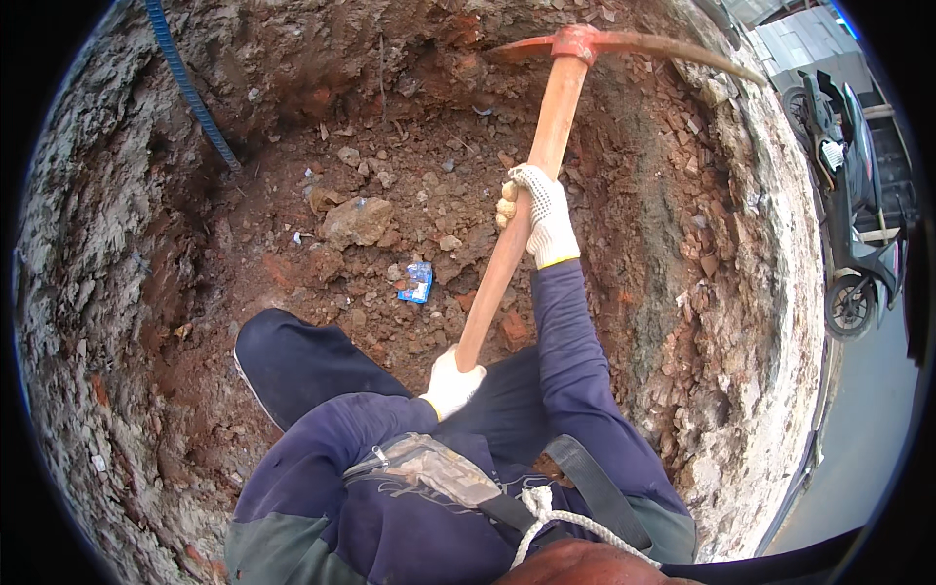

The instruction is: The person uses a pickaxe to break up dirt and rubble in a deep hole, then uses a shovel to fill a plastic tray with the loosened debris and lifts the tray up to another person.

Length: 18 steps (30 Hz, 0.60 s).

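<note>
A pickaxe (557, 117) with a pale wooden handle and a reddish metal head slants across the pit, its head raised at the far side. Wrapped around the handle's near end is my left hand (453, 385) in a white knitted glove. Farther up, about midway along the handle, my right hand (546, 216) grips it too, in a glove with a dotted surface and a yellow cuff edge. Below the handle lies loose reddish soil with rubble. A crumpled blue wrapper (417, 282) sits there, and a large stone (358, 222) rests left of the handle.
Rough earth walls (88, 292) curve around me on the sides. A bluish ribbed bar (190, 88) sticks down into the soil at the far left. Beyond the right rim a dark motorbike (858, 185) stands on grey pavement (858, 429). Broken brick (514, 331) lies near my legs.
</note>
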### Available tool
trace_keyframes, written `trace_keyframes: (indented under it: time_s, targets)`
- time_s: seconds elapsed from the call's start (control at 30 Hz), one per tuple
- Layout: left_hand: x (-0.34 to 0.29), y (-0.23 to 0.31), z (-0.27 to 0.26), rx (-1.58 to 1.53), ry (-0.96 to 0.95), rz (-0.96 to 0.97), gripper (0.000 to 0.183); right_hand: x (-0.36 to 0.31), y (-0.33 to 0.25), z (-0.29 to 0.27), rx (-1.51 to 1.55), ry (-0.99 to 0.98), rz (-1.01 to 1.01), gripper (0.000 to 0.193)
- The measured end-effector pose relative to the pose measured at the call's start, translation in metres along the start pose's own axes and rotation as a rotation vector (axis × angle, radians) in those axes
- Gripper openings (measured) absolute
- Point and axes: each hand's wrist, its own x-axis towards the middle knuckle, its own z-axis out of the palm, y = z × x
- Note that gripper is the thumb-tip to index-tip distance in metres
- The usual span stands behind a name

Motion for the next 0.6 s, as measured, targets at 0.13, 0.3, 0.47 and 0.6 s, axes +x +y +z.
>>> trace_keyframes:
  time_s: [0.13, 0.3, 0.47, 0.6]
  targets:
    - [-0.044, -0.026, -0.003, 0.064, -0.114, -0.075, 0.045, -0.041, 0.031, -0.026, -0.006, 0.125, 0.031, 0.02]
    - [-0.015, 0.013, 0.006, 0.139, -0.202, 0.092, 0.041, -0.089, -0.039, -0.07, 0.227, -0.177, -0.183, 0.029]
    - [0.043, 0.113, 0.011, 0.15, -0.153, 0.308, 0.028, -0.12, -0.164, -0.049, 0.12, -0.756, -0.48, 0.031]
    - [0.06, 0.123, 0.008, 0.084, -0.058, 0.321, 0.028, -0.049, -0.191, -0.036, 0.072, -1.239, -0.42, 0.038]
